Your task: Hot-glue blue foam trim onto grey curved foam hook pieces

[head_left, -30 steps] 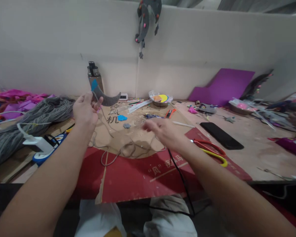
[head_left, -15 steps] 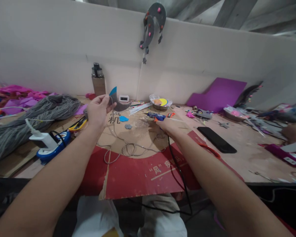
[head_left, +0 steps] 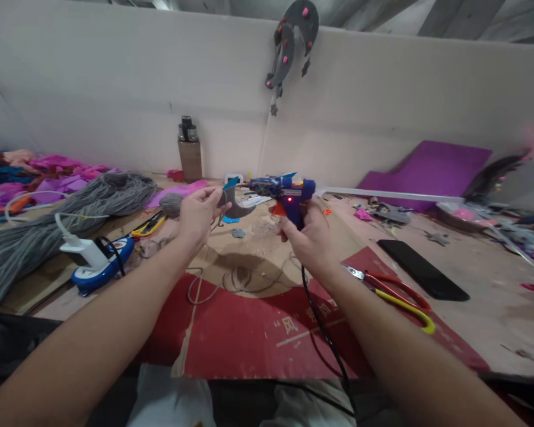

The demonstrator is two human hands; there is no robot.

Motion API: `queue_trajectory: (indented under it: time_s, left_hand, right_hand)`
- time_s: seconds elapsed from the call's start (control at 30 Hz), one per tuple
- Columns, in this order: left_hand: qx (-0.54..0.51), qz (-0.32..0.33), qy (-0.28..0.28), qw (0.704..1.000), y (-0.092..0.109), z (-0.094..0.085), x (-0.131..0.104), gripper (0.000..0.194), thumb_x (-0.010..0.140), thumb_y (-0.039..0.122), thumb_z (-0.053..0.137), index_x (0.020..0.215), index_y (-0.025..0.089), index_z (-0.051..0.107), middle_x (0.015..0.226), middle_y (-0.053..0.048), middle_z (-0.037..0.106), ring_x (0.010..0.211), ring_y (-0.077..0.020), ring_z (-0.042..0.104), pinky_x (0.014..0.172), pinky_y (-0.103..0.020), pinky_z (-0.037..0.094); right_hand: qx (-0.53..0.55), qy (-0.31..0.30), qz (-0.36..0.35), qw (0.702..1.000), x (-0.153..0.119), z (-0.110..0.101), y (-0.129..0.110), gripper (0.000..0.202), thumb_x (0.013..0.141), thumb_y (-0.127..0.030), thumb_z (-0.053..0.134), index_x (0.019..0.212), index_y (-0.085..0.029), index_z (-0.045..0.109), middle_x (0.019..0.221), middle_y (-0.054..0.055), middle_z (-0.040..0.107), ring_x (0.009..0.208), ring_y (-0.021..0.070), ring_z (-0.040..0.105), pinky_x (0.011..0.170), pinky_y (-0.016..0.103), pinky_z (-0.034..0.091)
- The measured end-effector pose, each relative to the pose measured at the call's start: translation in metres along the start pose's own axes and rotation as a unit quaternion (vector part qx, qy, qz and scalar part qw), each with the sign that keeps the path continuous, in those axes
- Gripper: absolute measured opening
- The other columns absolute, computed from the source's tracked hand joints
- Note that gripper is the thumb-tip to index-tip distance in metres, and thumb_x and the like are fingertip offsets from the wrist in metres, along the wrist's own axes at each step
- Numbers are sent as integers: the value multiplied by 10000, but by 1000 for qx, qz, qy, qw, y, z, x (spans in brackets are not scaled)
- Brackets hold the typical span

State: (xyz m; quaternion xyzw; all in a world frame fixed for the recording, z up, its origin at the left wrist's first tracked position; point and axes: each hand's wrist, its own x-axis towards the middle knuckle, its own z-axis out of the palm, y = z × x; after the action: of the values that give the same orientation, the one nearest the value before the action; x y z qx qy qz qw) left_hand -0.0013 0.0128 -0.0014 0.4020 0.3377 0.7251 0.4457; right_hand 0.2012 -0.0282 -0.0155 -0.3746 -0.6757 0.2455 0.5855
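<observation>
My left hand pinches a dark grey crescent with a blue tip, held above the board. A thin grey strand of yarn lies in loops on the cardboard below. My right hand is wrapped round the handle of a blue hot glue gun, which has an orange trigger and a red light. Its nozzle points left, close to the crescent's blue tip; whether they touch I cannot tell. From the gun's back a long clear glue stick sticks out to the right.
Red-and-yellow-handled pliers and a black phone lie on the right. A blue power strip, a yellow cutter and a heap of grey yarn are at left. A black cord hangs from the gun over the table edge.
My right hand has lifted the glue gun from the table and brought it up beside the crescent. My left hand has shifted right and slightly down, still holding the crescent. The pliers have come into view.
</observation>
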Motion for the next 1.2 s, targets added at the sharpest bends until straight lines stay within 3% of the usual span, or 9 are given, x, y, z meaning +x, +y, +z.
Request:
queue_trajectory:
  time_s: [0.1, 0.17, 0.4, 0.57, 0.7, 1.2]
  left_hand:
    - [2, -9, -7, 1000, -1, 2, -6, 186, 685, 255, 789, 658, 131, 653, 667, 12, 594, 601, -74, 568, 708, -286, 601]
    - [3, -21, -12, 1000, -2, 4, -10, 191, 682, 261, 794, 661, 132, 655, 655, 21, 576, 585, -67, 545, 715, -293, 604]
    - [-21, -62, -14, 998, -4, 9, -17, 155, 688, 210, 781, 680, 114, 659, 755, -21, 637, 686, -103, 611, 662, -270, 598]
    - [-18, -67, -9, 998, -6, 7, -16, 140, 702, 202, 772, 688, 119, 661, 732, -14, 636, 660, -95, 608, 692, -279, 595]
    - [-17, -65, -16, 998, -8, 6, -16, 148, 701, 224, 775, 714, 120, 671, 748, -20, 649, 663, -94, 605, 702, -283, 588]
    - [-13, -57, -16, 998, -9, 7, -17, 190, 663, 255, 804, 710, 129, 670, 714, 6, 612, 642, -83, 578, 706, -287, 589]
  right_hand:
    - [-70, 3, -45, 997, -3, 0, 6, 374, 852, -253, 554, 1213, -256, 455, 1071, 78, 626, 895, 212, 628, 734, 386, 565]
    - [-89, -1, -57, 994, -4, 0, 9, 403, 857, -243, 552, 1246, -250, 447, 1111, 91, 620, 943, 227, 624, 787, 417, 561]
    - [-79, -19, -14, 997, -7, 0, 9, 373, 882, -246, 539, 1233, -255, 415, 1036, 61, 656, 705, 175, 631, 733, 413, 556]
    - [-101, -29, -33, 994, -8, 1, 6, 397, 886, -262, 552, 1265, -251, 436, 1204, 100, 631, 1056, 241, 631, 930, 455, 515]
    - [-97, -44, -43, 993, -8, 2, 4, 405, 888, -237, 542, 1280, -239, 435, 1268, 107, 617, 1162, 241, 598, 1022, 458, 469]
    - [-142, -39, -39, 988, -9, 3, 3, 363, 884, -257, 539, 1235, -224, 455, 1181, 118, 646, 1093, 263, 634, 981, 481, 495]
